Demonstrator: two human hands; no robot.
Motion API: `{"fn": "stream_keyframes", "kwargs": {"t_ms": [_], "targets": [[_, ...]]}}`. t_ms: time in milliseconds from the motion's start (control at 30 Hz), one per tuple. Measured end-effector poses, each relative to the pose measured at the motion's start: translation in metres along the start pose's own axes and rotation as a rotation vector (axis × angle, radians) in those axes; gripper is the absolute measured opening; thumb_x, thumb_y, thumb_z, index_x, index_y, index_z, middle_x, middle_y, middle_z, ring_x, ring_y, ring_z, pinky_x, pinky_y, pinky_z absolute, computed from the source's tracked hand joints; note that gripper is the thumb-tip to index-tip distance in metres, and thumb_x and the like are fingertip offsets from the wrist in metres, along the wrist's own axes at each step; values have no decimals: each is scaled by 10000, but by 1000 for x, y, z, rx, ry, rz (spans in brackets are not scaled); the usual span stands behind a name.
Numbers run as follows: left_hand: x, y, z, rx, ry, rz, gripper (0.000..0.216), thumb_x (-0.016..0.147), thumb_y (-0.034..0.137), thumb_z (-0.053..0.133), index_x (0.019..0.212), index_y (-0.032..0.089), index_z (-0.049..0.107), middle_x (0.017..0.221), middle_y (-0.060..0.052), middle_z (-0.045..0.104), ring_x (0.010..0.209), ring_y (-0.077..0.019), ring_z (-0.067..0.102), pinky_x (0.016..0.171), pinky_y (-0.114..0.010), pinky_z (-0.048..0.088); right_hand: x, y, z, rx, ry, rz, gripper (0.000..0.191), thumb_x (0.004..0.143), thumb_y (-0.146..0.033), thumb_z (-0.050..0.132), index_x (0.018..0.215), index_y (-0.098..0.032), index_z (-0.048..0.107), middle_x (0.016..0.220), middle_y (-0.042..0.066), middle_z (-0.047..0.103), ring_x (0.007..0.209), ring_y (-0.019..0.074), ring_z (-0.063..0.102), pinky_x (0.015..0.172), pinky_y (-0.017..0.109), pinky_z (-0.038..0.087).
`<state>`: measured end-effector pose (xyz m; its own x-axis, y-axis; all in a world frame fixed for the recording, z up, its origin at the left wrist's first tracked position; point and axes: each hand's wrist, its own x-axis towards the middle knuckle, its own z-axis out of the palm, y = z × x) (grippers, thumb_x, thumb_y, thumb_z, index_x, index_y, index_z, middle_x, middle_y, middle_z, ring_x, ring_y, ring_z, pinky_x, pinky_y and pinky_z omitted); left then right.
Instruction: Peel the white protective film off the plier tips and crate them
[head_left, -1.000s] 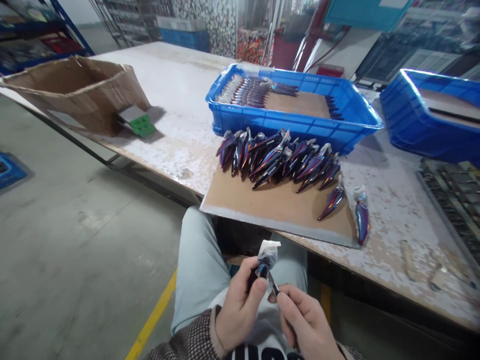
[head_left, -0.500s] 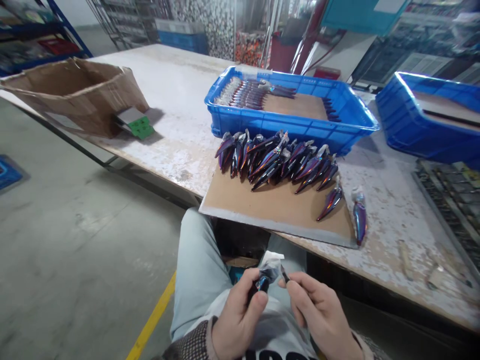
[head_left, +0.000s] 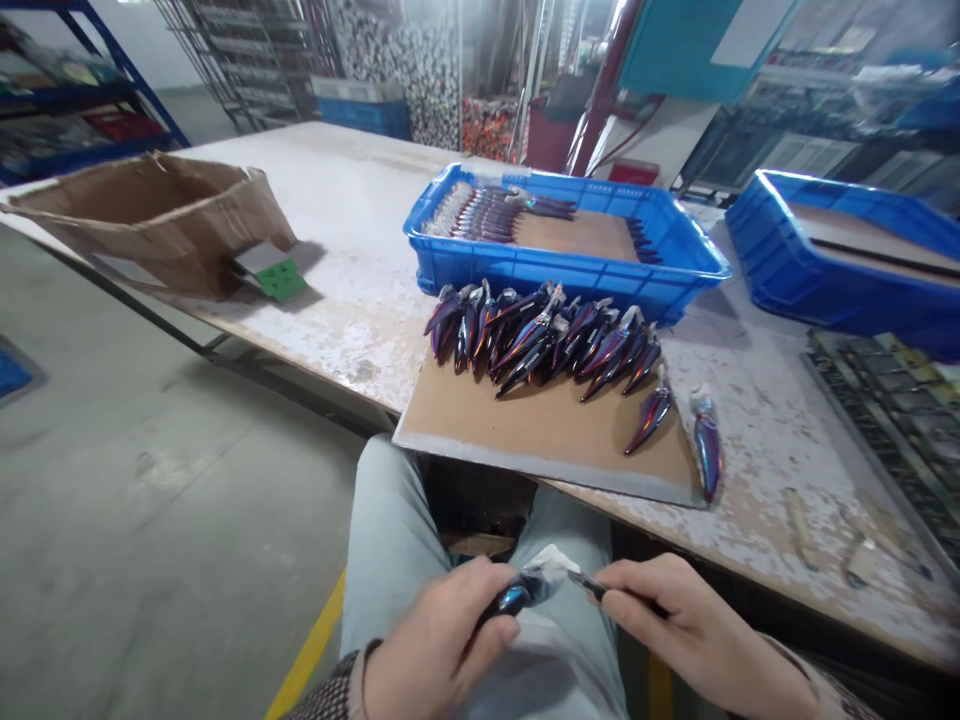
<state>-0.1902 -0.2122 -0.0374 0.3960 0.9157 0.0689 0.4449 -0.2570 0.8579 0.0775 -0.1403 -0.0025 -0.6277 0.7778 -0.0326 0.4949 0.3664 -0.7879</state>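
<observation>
Over my lap, my left hand (head_left: 442, 635) is closed around a dark, glossy fishing lure (head_left: 513, 600) with a blue sheen. Whitish, crumpled film (head_left: 553, 562) covers the lure's protruding end. My right hand (head_left: 686, 615) grips a slim dark tool (head_left: 591, 584), its tip at the film's edge; whether it is a blade or tweezers I cannot tell. In front of me, several purple-black lures (head_left: 532, 350) with wrapped ends lie heaped on a cardboard sheet (head_left: 480, 430). Another lure (head_left: 706, 450) lies by the sheet's right edge.
Behind the heap stands a blue crate (head_left: 525, 272) holding rows of lures. A second blue crate (head_left: 795, 285) is at right, near a metal rack (head_left: 885, 430). An open cardboard box (head_left: 172, 250) sits at left. The table's front edge (head_left: 645, 515) runs just beyond my knees.
My hands have moved apart, the left leftward and the right rightward. The film on the lure now leans toward the tool's tip. The view has tilted slightly upward and turned right.
</observation>
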Motion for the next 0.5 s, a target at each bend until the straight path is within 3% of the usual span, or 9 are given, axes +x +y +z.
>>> {"fn": "stream_keyframes", "kwargs": {"t_ms": [100,233,367,500], "targets": [[12,1,-22,70,5,-33,244,1011,318,455,1200,217,571,1012,-68,699,887,-214,661,790,-303,519,-15,15,-11,140,109,129,244,950,-416,611,898,-258,789,527,-13,625,447,166,545,448,260,441],[50,-9,-58,116,224,-187,277,1022,357,406,1178,199,572,1012,-72,713,889,-223,677,785,-316,530,-34,41,-24,344,512,382,365,999,-524,512,944,-224,712,424,-77,427,390,126,385,448,240,373],[128,-21,-95,222,352,-149,356,968,297,500,1282,130,473,1140,-131,692,1002,-226,681,912,-337,527,-35,50,-13,446,484,402,388,968,-594,536,897,-222,619,480,-56,510,455,137,446,522,251,409],[222,-29,-132,407,459,-260,390,947,205,498,1318,99,441,1207,-190,685,1081,-255,681,961,-373,508,-35,52,2,531,548,428,400,970,-612,519,867,-231,580,507,-56,506,477,137,457,507,237,404]]}}
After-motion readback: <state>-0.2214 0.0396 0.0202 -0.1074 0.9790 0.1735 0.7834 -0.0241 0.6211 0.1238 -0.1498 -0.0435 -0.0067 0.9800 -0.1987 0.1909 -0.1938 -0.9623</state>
